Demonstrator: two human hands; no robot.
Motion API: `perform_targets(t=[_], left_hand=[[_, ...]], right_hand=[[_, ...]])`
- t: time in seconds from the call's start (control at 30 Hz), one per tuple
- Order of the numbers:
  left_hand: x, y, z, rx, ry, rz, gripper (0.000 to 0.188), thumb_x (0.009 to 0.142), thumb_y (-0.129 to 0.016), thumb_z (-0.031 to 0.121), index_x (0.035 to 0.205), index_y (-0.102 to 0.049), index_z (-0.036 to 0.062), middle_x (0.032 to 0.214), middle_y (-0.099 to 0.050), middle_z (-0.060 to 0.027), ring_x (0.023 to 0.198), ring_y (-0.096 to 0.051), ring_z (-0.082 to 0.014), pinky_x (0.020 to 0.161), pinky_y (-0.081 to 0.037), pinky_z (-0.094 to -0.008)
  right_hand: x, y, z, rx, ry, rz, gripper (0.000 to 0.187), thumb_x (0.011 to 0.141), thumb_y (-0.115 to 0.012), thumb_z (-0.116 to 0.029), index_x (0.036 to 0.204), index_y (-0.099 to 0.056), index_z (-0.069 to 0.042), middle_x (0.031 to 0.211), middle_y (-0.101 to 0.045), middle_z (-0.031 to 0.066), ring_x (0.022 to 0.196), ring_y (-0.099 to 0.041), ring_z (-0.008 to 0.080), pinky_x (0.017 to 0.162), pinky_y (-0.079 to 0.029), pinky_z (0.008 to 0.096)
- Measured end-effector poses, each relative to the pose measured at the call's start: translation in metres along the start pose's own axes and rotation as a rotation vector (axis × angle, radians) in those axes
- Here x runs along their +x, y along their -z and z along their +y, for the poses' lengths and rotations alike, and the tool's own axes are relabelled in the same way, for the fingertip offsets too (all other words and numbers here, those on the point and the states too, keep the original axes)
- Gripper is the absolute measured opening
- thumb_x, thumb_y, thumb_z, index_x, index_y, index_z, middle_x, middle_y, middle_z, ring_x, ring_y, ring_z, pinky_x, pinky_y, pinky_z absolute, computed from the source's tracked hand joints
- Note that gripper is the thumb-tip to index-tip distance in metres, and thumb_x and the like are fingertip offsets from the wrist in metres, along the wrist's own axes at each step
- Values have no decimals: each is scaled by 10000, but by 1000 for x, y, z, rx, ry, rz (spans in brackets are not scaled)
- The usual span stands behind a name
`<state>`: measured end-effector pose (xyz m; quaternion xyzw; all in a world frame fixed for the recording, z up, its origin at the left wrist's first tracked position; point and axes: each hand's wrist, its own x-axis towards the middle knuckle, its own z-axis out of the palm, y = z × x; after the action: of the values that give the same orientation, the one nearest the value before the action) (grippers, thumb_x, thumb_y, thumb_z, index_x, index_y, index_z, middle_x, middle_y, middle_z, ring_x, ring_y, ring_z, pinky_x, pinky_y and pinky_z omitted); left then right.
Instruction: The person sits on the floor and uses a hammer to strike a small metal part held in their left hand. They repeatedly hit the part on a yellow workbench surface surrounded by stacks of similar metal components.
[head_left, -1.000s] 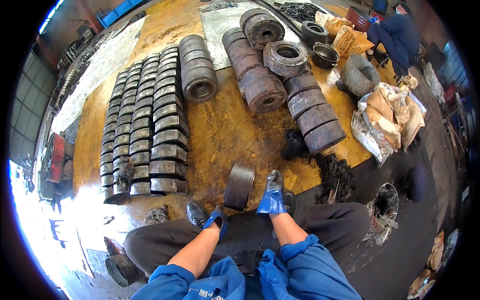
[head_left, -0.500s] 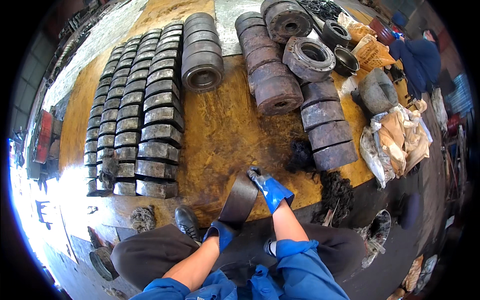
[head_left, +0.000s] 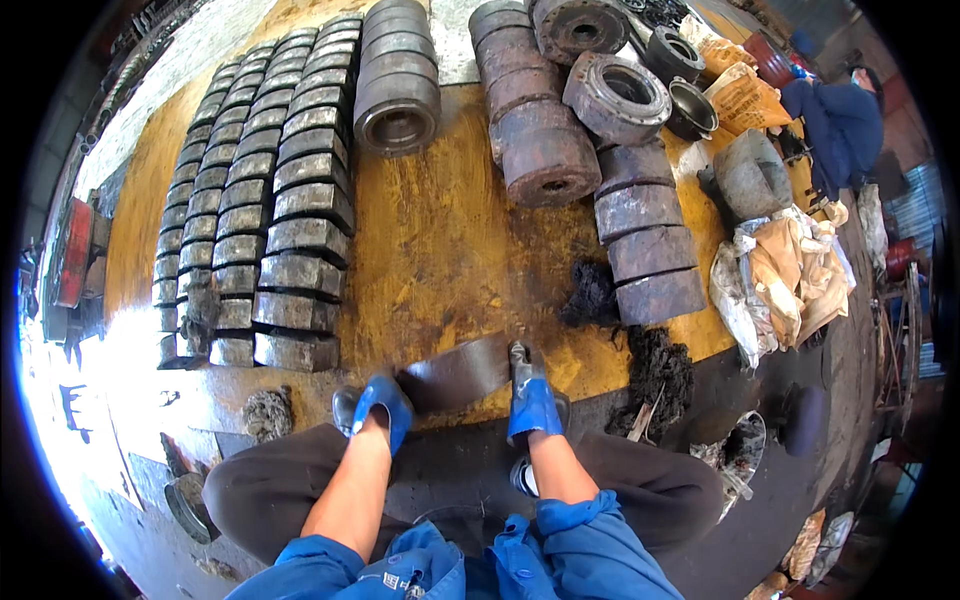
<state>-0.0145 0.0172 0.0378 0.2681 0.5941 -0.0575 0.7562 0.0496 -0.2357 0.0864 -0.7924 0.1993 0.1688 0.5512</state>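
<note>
A dark curved metal plate point(head_left: 458, 376) lies crosswise between my two hands, low over the yellow sheet's near edge. My left hand point(head_left: 385, 402), in a blue glove, is at the plate's left end; its fingers are mostly hidden behind the cuff. At the right end, my right hand point(head_left: 530, 385) closes on the plate, its glove blue at the cuff and grey with dirt at the fingers. Both hands are just in front of my shoes.
Long rows of curved metal segments point(head_left: 300, 240) stand to the left. Metal drums point(head_left: 398, 125) and rusty cylinders point(head_left: 545, 165) are farther back. On the right are dark fibre clumps point(head_left: 660, 385), crumpled sacks point(head_left: 785, 275) and a bent-over person point(head_left: 835, 130). A fibre wad point(head_left: 268, 413) lies left.
The plate has swung from a steep slant to nearly level crosswise. My left hand has moved left and away from me; the right has moved slightly, its forearm now more upright. The view has shifted a little.
</note>
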Motion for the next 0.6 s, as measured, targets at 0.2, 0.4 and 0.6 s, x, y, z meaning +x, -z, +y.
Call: perform_targets(t=[0.2, 0.4, 0.6], left_hand=[[-17, -1, 40, -246, 81, -2, 293, 1039, -425, 372, 837, -526, 185, 977, -607, -35, 963, -533, -211, 888, -414, -418], [-30, 24, -7, 153, 132, -28, 237, 1051, -428, 299, 1183, -526, 128, 1120, -588, -78, 1060, -556, -221, 924, -431, -446], [-4, 0, -32, 980, 72, -308, 425, 1053, -455, 227, 1449, -474, 75, 1309, -585, -149, 1193, -570, -248, 1026, -442, -460]], right_hand=[[37, -13, 142, 299, -302, -179, 354, 1014, -576, -339, 1294, -633, -130, 1124, -700, 59, 1015, -655, 199, 767, -571, 376], [47, -14, 174, -390, 126, -637, 364, 982, -594, -265, 1317, -605, -123, 1188, -692, 92, 1034, -663, 249, 829, -579, 439], [38, -53, 202, 1091, -593, -354, 313, 1023, -528, -235, 1289, -583, -79, 1198, -680, 88, 1086, -655, 260, 939, -558, 427]])
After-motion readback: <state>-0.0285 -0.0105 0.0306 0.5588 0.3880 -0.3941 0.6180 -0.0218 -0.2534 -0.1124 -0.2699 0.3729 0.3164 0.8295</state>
